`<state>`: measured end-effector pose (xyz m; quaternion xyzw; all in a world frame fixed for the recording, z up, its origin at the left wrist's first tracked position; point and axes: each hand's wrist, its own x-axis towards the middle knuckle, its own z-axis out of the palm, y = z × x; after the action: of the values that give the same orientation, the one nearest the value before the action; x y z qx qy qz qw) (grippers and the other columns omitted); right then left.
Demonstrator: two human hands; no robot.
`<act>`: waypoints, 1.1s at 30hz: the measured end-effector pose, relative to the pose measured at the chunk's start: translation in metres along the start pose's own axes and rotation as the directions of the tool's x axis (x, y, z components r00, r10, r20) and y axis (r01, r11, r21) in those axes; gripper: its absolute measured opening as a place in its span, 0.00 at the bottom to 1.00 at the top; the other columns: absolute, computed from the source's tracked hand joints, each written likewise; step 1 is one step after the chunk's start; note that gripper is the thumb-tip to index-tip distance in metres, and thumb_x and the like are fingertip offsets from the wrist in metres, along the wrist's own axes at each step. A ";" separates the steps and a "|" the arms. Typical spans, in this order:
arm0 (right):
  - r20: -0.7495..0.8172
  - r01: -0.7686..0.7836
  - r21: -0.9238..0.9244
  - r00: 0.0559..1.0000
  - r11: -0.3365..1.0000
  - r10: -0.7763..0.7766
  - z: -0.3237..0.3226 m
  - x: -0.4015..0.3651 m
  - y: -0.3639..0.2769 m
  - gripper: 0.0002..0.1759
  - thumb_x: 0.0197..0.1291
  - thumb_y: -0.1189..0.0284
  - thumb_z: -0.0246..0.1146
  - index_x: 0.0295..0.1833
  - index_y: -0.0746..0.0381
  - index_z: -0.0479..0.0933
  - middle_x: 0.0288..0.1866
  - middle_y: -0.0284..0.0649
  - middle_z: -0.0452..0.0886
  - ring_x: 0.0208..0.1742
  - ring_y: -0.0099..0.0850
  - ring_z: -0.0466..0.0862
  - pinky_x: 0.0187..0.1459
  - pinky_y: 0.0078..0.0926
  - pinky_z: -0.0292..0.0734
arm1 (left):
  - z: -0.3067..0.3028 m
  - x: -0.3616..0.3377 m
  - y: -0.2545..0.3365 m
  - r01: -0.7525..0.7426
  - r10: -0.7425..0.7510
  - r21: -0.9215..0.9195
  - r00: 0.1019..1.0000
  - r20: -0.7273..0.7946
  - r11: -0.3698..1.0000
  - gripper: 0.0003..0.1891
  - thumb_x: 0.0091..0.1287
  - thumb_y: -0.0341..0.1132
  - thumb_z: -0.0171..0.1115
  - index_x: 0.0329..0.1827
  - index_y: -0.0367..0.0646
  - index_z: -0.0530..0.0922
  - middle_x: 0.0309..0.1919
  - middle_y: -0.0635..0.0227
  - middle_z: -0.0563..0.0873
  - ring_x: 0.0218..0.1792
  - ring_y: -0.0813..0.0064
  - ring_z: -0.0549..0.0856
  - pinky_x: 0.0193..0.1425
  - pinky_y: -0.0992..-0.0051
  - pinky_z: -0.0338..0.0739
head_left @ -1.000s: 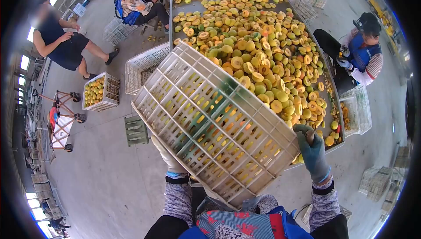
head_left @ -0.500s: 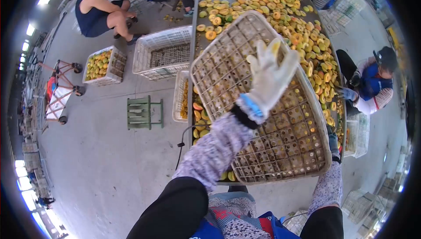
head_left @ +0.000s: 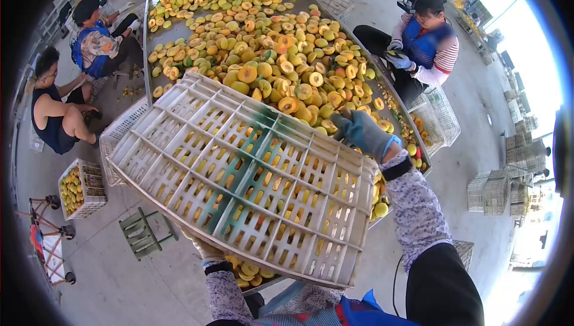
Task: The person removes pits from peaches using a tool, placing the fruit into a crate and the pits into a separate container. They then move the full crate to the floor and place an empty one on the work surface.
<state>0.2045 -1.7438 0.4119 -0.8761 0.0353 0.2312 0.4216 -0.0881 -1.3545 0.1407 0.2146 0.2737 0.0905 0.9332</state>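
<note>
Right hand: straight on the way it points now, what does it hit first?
Probably the halved fruit, up and left of the right hand in the picture. The crate edge is also close, just below that line; one view leaves depth unclear.

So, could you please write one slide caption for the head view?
Gloved left hand and right hand at a tilted crate over yellow fruit, many pieces halved.

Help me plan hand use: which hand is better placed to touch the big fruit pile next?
Probably the right hand: it is beside the pile, while the left hand is partly hidden at the crate's lower edge.
</note>
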 end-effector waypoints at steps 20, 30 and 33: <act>-0.545 0.269 0.127 0.823 0.955 -0.159 -0.131 -0.002 0.075 0.18 0.65 0.60 0.73 0.36 0.66 0.84 0.26 0.26 0.81 0.31 0.15 0.73 0.31 0.25 0.71 | 0.346 -0.020 0.044 -0.176 0.148 0.263 0.981 0.122 0.949 0.38 0.73 0.64 0.57 0.78 0.49 0.66 0.71 0.61 0.77 0.67 0.60 0.79 0.71 0.57 0.76; -0.604 0.414 0.346 0.785 0.842 -0.138 -0.036 0.036 0.044 0.22 0.65 0.66 0.72 0.23 0.61 0.72 0.22 0.25 0.68 0.28 0.16 0.63 0.28 0.25 0.62 | 0.379 0.003 0.148 -0.224 0.244 0.547 0.969 0.036 0.807 0.38 0.71 0.61 0.62 0.77 0.47 0.68 0.68 0.63 0.80 0.65 0.64 0.81 0.67 0.61 0.79; -0.557 0.332 0.415 0.829 0.847 -0.052 0.025 0.038 0.044 0.24 0.61 0.59 0.75 0.26 0.63 0.72 0.22 0.30 0.67 0.28 0.23 0.65 0.33 0.29 0.67 | 0.334 0.003 0.186 -0.314 0.313 0.570 0.944 0.102 0.760 0.36 0.71 0.58 0.64 0.76 0.46 0.70 0.68 0.63 0.80 0.64 0.64 0.82 0.68 0.62 0.80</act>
<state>0.2177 -1.7479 0.3505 -0.7659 0.1156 -0.0793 0.6275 0.0884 -1.3055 0.4763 0.5306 0.2479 0.1575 0.7951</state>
